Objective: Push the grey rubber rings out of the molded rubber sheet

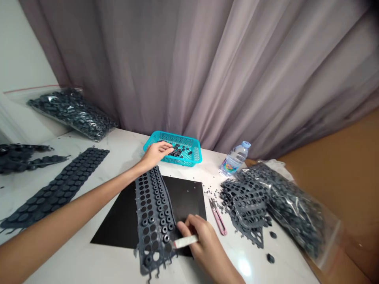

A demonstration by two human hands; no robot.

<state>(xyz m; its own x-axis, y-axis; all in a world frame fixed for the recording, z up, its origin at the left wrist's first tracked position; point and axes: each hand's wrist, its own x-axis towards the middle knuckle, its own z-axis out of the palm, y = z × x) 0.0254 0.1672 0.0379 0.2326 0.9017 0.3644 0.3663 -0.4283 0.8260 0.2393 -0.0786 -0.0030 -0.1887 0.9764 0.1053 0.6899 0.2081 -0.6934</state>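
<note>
My left hand (158, 153) reaches over the near left rim of a turquoise basket (195, 158), fingers curled together; whatever they hold, if anything, is hidden. Small black rubber pieces (177, 150) lie inside the basket. My right hand (201, 232) grips a white pen-shaped tool (186, 241) with a reddish end, pointing left at the lower part of a black moulded rubber sheet (154, 209). Ring-shaped pieces fill rows along the sheet's right side, while many round openings on its left are bare. Beneath the sheet is a flat black mat (118, 221).
Pink-handled thread snips (218, 218) lie right of the mat. Beyond them are a cut-out rubber web (248, 201), a water bottle (235, 158) and a filled plastic bag (299, 209). At left lie another rubber sheet (62, 185) and another filled bag (74, 112). A curtain (166, 67) hangs behind.
</note>
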